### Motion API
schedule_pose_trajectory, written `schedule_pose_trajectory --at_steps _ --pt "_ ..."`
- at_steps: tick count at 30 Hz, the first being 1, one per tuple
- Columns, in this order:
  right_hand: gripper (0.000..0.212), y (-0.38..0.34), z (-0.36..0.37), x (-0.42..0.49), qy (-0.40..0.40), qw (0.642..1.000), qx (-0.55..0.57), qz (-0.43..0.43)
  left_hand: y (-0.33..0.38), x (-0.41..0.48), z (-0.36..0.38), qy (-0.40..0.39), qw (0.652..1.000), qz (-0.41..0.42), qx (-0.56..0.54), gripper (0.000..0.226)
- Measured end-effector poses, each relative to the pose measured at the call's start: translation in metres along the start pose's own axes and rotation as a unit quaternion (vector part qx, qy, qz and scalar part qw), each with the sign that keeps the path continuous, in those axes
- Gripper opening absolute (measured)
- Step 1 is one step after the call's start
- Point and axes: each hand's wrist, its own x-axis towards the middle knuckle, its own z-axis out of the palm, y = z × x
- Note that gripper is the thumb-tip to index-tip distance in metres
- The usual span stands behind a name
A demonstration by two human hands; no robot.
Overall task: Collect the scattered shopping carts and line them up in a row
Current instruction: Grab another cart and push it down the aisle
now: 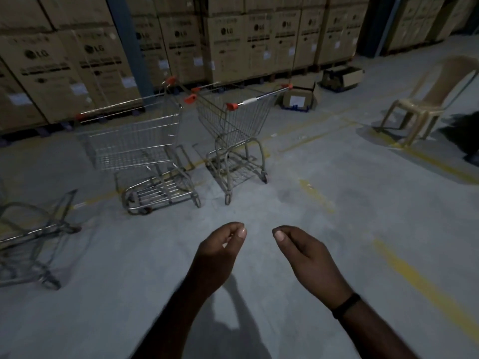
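Plainly, neither hand has a cart at this moment: the left hand (220, 252) and the right hand (308, 257) hang low in the middle of the frame, fingers loosely curled and holding nothing, with a dark band (346, 305) on the right wrist. Two shopping carts stand just above centre, near each other but at different angles. A larger cart (134, 143) is left of centre and a smaller cart (233, 123) is at centre, its red-capped handle slanting toward the upper right. A third cart (33, 230) shows partly at the left edge, blurred and well apart from the pair. I judge this to be the walk-up to a cart, with the row not yet formed. The next move probably calls for taking one handle bar in both hands and turning that cart parallel with its neighbour. The floor (285, 208) is smooth grey concrete crossed by worn yellow lines (414, 281), so wheels should roll easily. The room is a dim warehouse: stacked cardboard cartons (233, 47) fill the top, small open boxes (300, 98) lie at their foot, and a plastic chair (425, 104) stands at the upper right.
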Motion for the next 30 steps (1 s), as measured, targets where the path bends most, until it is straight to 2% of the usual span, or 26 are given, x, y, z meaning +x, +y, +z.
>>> schedule_pose_trajectory --at_steps 4,6,7,11,14,22,27,30 --pt "0.033 0.008 -0.004 0.076 0.007 1.0 0.021 -0.001 0.003 0.069 0.009 -0.008 0.999 0.035 0.017 0.013" --pt "0.032 0.016 -0.008 0.118 0.009 0.999 0.029 -0.009 0.008 0.11 0.016 -0.012 0.998 0.057 0.028 0.026" --pt "0.031 0.022 -0.009 0.141 0.009 0.999 0.037 -0.009 0.01 0.133 0.019 -0.009 0.998 0.057 0.03 0.028" --pt "0.026 0.039 -0.019 0.233 0.0 0.998 0.055 -0.004 0.019 0.223 0.031 -0.006 0.998 0.038 0.057 0.013" --pt "0.028 0.043 -0.036 0.301 -0.007 0.998 0.062 -0.009 0.033 0.291 0.044 -0.001 0.997 0.042 0.063 0.032" --pt "0.034 0.062 -0.081 0.45 -0.005 0.999 0.04 0.002 0.056 0.443 0.095 -0.016 1.0 0.001 0.007 0.041" --pt "0.028 0.092 -0.096 0.532 -0.001 0.999 0.022 0.031 0.059 0.533 0.112 -0.042 0.999 -0.018 -0.013 0.018" --pt "0.034 0.106 -0.102 0.584 0.003 1.0 0.002 0.03 0.055 0.594 0.114 -0.035 0.999 -0.001 0.001 0.035"
